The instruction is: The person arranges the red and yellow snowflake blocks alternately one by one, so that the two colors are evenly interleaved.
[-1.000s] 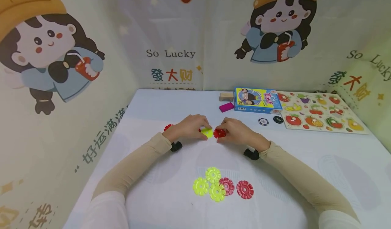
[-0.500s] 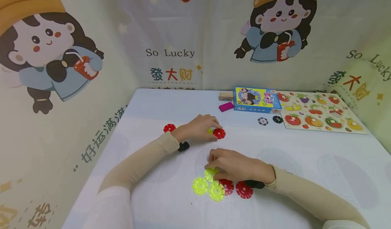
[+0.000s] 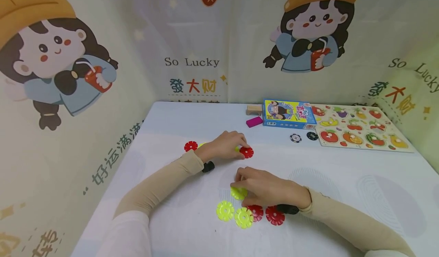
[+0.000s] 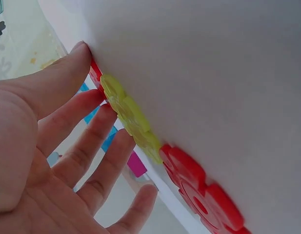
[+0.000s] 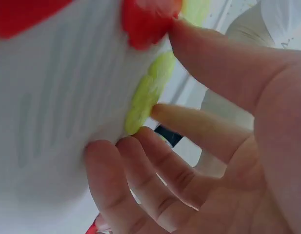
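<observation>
In the head view, a row of notched plastic snowflake discs runs across the table, with a red disc [image 3: 190, 146] at its left end and yellow partly hidden behind my left hand [image 3: 224, 146]. That hand pinches the red snowflake disc [image 3: 247, 152] at the right end between thumb and index finger; the other fingers lie along the row. Nearer me, my right hand [image 3: 265, 186] is over a loose group. Its index fingertip touches a yellow disc [image 5: 145, 95], while the thumb tip is at the edge of a red disc [image 5: 149, 19]. Its remaining fingertips rest on the table.
Two more yellow discs [image 3: 225, 211] and a second red disc [image 3: 275, 215] lie in the group. Farther back are a magenta block [image 3: 254, 122], a wooden block [image 3: 253, 110], a blue card box [image 3: 289, 114], two poker chips [image 3: 295, 138] and a fruit puzzle board [image 3: 363, 129].
My right hand has left the red disc at the row's right end and come down to the loose group. My left hand has slid right along the row to that red disc.
</observation>
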Demonstrator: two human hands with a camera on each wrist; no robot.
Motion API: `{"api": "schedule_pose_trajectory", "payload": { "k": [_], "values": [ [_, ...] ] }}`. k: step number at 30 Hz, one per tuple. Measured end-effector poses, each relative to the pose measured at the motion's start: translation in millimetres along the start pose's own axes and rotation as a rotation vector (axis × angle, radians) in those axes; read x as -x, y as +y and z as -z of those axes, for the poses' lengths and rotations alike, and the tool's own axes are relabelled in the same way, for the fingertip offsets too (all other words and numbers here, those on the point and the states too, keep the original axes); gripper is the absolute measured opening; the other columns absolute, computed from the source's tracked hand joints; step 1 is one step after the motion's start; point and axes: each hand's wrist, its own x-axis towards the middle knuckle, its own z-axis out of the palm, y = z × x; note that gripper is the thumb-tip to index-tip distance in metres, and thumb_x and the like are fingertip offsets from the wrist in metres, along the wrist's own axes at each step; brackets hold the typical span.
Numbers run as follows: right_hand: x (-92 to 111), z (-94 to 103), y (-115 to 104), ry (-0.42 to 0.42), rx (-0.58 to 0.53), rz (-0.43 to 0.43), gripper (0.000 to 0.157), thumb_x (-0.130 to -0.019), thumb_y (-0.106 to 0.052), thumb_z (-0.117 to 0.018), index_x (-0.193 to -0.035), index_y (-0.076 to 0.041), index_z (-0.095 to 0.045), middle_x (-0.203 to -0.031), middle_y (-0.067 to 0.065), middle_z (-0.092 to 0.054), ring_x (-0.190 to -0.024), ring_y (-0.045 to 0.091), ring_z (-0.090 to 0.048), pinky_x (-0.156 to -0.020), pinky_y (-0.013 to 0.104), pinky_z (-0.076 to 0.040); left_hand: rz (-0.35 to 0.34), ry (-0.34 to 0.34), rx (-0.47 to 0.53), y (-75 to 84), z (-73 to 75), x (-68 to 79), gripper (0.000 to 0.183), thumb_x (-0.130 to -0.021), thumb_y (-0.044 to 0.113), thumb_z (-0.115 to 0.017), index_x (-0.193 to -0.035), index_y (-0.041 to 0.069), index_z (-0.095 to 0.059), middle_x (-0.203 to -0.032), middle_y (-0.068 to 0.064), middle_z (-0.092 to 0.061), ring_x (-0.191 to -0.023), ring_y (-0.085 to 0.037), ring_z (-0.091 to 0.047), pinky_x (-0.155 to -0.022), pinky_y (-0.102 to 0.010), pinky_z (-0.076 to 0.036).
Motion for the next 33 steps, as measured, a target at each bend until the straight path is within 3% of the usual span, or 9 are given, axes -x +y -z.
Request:
{"api": "schedule_pose_trajectory", "payload": {
  "k": [9, 15, 18, 22, 26, 30, 33],
  "values": [
    [-2.3, -1.0, 1.2, 0.04, -0.01, -0.03, 0.05, -0.075, -0.041, -0.077, -0.118, -0.019, -0.064, -0.113, -0.003, -0.056, -0.104, 0.007, -0.05, -0.086, 0.022, -0.051, 0.001, 0.009, 0.005, -1.3, 0.2, -0.4, 0.047, -0.082, 0.044, -0.069, -0.127, 0.032, -0.061, -0.12, 0.007, -0.058, -0.111, -0.011, -0.049, -0.093, -0.037, -0.041],
    [-3.7, -0.2, -4.0, 0.039, -0.02, -0.006, 0.046, -0.078, -0.037, -0.077, -0.118, -0.018, -0.064, -0.112, -0.004, -0.059, -0.1, 0.008, -0.056, -0.086, 0.024, -0.052, 0.011, 0.016, 0.006, -0.4, 0.5, 0.0, 0.047, -0.082, 0.043, -0.07, -0.127, 0.032, -0.061, -0.119, 0.007, -0.058, -0.111, -0.01, -0.048, -0.092, -0.037, -0.04],
    [-4.3, 1.0, -6.0, 0.057, -0.01, 0.008, 0.04, -0.076, -0.036, -0.077, -0.112, -0.019, -0.068, -0.105, -0.004, -0.061, -0.088, 0.006, -0.059, -0.078, 0.022, -0.053, 0.011, 0.018, -0.002, 0.1, 0.9, 0.4, 0.048, -0.082, 0.043, -0.07, -0.127, 0.032, -0.06, -0.12, 0.007, -0.057, -0.111, -0.01, -0.048, -0.092, -0.036, -0.04],
    [-4.8, 4.4, -2.4, 0.089, 0.047, -0.004, 0.04, -0.07, -0.043, -0.078, -0.104, -0.023, -0.072, -0.09, -0.007, -0.062, -0.069, 0.001, -0.052, -0.064, 0.019, -0.047, 0.005, 0.015, -0.008, 0.4, 1.8, 0.6, 0.047, -0.082, 0.043, -0.07, -0.127, 0.031, -0.061, -0.12, 0.006, -0.058, -0.111, -0.011, -0.049, -0.092, -0.035, -0.04],
    [-1.2, 13.4, 18.4, 0.149, 0.075, -0.083, 0.044, -0.066, -0.046, -0.08, -0.102, -0.022, -0.073, -0.089, -0.008, -0.065, -0.069, 0.0, -0.052, -0.065, 0.022, -0.046, -0.011, 0.005, -0.013, 0.4, 1.4, -0.2, 0.047, -0.082, 0.043, -0.07, -0.127, 0.031, -0.061, -0.121, 0.005, -0.059, -0.111, -0.012, -0.05, -0.09, -0.035, -0.041],
    [4.4, 26.8, 61.7, 0.288, 0.053, -0.241, 0.044, -0.064, -0.041, -0.084, -0.099, -0.018, -0.075, -0.088, -0.004, -0.069, -0.069, 0.005, -0.056, -0.064, 0.022, -0.047, -0.031, 0.003, -0.023, 0.9, 0.8, -1.8, 0.046, -0.082, 0.043, -0.07, -0.125, 0.03, -0.062, -0.12, 0.005, -0.06, -0.11, -0.012, -0.051, -0.088, -0.036, -0.042],
    [5.1, 30.7, 92.7, 0.314, 0.022, -0.328, 0.046, -0.064, -0.039, -0.085, -0.101, -0.013, -0.075, -0.086, -0.001, -0.069, -0.068, 0.008, -0.055, -0.061, 0.021, -0.046, -0.027, 0.01, -0.024, 1.7, 1.3, -2.2, 0.045, -0.082, 0.043, -0.07, -0.124, 0.029, -0.063, -0.119, 0.005, -0.06, -0.109, -0.012, -0.051, -0.087, -0.036, -0.042]
  ]
}}
